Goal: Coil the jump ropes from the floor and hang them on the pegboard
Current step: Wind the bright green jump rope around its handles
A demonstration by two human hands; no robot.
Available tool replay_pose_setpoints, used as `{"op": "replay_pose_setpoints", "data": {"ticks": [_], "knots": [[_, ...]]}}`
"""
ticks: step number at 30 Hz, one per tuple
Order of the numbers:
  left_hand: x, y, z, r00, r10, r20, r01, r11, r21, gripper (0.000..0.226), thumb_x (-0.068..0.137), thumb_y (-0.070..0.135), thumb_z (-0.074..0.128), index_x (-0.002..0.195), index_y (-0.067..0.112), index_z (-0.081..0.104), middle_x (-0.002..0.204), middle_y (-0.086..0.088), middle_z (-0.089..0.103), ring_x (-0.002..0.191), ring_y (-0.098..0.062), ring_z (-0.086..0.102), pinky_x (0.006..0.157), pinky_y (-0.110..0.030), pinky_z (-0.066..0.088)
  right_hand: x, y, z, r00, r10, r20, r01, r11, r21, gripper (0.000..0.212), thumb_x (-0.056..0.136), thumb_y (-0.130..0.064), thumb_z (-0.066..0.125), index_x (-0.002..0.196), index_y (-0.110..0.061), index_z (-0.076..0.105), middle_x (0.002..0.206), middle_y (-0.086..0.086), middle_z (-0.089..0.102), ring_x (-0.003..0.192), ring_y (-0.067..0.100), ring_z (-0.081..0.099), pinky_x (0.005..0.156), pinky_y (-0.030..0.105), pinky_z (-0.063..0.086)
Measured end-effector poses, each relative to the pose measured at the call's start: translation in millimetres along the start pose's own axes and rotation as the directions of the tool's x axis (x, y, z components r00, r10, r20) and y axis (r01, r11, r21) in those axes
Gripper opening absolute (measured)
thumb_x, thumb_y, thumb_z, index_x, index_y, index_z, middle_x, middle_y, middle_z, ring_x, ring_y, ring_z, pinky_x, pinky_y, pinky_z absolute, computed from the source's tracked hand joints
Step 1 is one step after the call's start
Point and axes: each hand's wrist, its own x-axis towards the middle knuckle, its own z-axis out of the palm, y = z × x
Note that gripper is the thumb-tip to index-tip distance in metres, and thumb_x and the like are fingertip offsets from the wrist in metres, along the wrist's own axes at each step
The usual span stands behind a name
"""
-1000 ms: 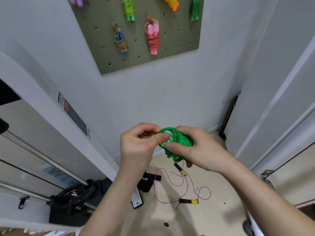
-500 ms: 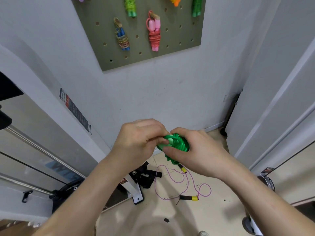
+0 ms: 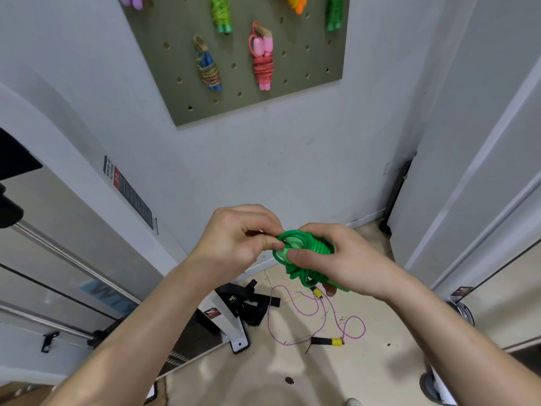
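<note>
Bright, even light — edges warped.

left hand (image 3: 237, 238) drawn back, green rope (image 3: 294, 269) loop uncovered

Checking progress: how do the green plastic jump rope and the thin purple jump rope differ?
The green plastic jump rope is wound tight; the thin purple jump rope sprawls in loose loops. The left hand and right hand hold the green rope; the purple rope lies on the floor. The green cord looks thicker than the purple. Neither hangs on the pegboard.
</note>
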Motion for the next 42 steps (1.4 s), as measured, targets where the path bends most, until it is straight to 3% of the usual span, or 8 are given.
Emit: {"op": "replay_pose_setpoints", "data": {"ticks": [10, 13, 17, 20, 26, 31, 36, 42], "knots": [[8.1, 16.6, 1.0, 0.971, 0.183, 0.153, -0.209, 0.961, 0.183, 0.008, 0.072, 0.001, 0.071, 0.077, 0.007, 0.074, 0.082, 0.001, 0.066, 0.074, -0.011, 0.063, 0.065, -0.026, 0.051, -5.6, -3.9, -9.5, 0.994, -0.028, 0.105, 0.004, 0.975, 0.220, 0.012, 0.089, -0.025, 0.067, 0.090, -0.014, 0.064, 0.070, 0.006, 0.066, 0.044, 0.020, 0.054, 0.043, 0.024, 0.040], [11.2, 13.0, -0.1, 0.994, -0.066, 0.086, 0.078, 0.986, -0.145, 0.011, 0.068, 0.007, 0.073, 0.075, 0.014, 0.077, 0.087, 0.005, 0.063, 0.074, -0.008, 0.058, 0.068, -0.022, 0.049, -7.1, -4.9, -14.3, 0.990, -0.090, 0.106, 0.063, 0.970, 0.234, 0.021, 0.091, -0.033, 0.065, 0.096, -0.013, 0.064, 0.079, 0.016, 0.068, 0.049, 0.027, 0.055, 0.047, 0.030, 0.042], [-1.3, 1.6, 4.6, 0.939, -0.270, 0.212, 0.343, 0.752, -0.564, 0.023, 0.077, 0.025, 0.068, 0.098, 0.025, 0.075, 0.105, -0.002, 0.066, 0.096, -0.018, 0.064, 0.087, -0.036, 0.052, -5.3, -8.1, -17.5, 0.981, -0.161, 0.109, 0.110, 0.922, 0.372, 0.030, 0.090, -0.037, 0.059, 0.108, -0.015, 0.067, 0.086, 0.018, 0.067, 0.056, 0.034, 0.054, 0.051, 0.041, 0.045], [-8.2, 4.2, 24.9, 0.935, -0.314, 0.166, 0.341, 0.662, -0.668, 0.036, 0.074, 0.022, 0.070, 0.110, 0.029, 0.071, 0.104, -0.005, 0.070, 0.091, -0.022, 0.066, 0.078, -0.037, 0.056, -2.4, -6.5, -18.2, 0.981, -0.179, 0.072, 0.119, 0.855, 0.505, 0.021, 0.088, -0.032, 0.058, 0.101, -0.020, 0.071, 0.084, 0.016, 0.067, 0.058, 0.034, 0.052, 0.046, 0.035, 0.046], [-2.4, 2.9, 36.4, 0.860, -0.485, 0.159, 0.391, 0.426, -0.816, 0.020, 0.070, 0.008, 0.070, 0.085, 0.020, 0.076, 0.080, -0.005, 0.072, 0.067, -0.015, 0.066, 0.058, -0.022, 0.053, 0.0, 2.0, -16.4, 0.984, -0.175, 0.042, 0.110, 0.768, 0.631, 0.018, 0.085, -0.020, 0.056, 0.097, -0.008, 0.062, 0.070, 0.017, 0.059, 0.045, 0.025, 0.055, 0.041, 0.032, 0.044], [-1.5, -4.5, 40.8, 0.876, -0.420, 0.237, 0.421, 0.426, -0.801, 0.046, 0.049, 0.037, 0.092, 0.084, 0.014, 0.073, 0.080, -0.010, 0.067, 0.073, -0.025, 0.059, 0.066, -0.033, 0.049, 0.8, 2.2, -16.1, 0.978, -0.197, 0.066, 0.110, 0.760, 0.641, 0.024, 0.084, -0.015, 0.057, 0.102, 0.000, 0.053, 0.074, 0.020, 0.058, 0.048, 0.028, 0.053, 0.041, 0.031, 0.044], [-3.4, -3.8, 23.4, 0.893, -0.201, 0.402, 0.437, 0.593, -0.676, 0.025, 0.055, 0.024, 0.086, 0.070, 0.015, 0.068, 0.065, -0.005, 0.060, 0.061, -0.018, 0.053, 0.062, -0.028, 0.041, -16.9, -4.2, -22.2, 0.945, -0.276, 0.176, 0.059, 0.672, 0.739, 0.026, 0.075, -0.025, 0.071, 0.094, -0.009, 0.062, 0.068, 0.015, 0.062, 0.043, 0.022, 0.058, 0.046, 0.033, 0.046], [22.3, -1.9, -19.2, 0.893, -0.373, 0.252, 0.430, 0.872, -0.234, 0.013, 0.056, 0.012, 0.073, 0.056, 0.019, 0.062, 0.054, -0.003, 0.058, 0.054, -0.015, 0.058, 0.060, -0.026, 0.042, -32.2, -6.7, -34.8, 0.982, -0.158, 0.108, 0.115, 0.938, 0.327, 0.024, 0.084, -0.032, 0.065, 0.095, -0.011, 0.063, 0.075, 0.018, 0.068, 0.045, 0.029, 0.054, 0.046, 0.041, 0.040]]}}
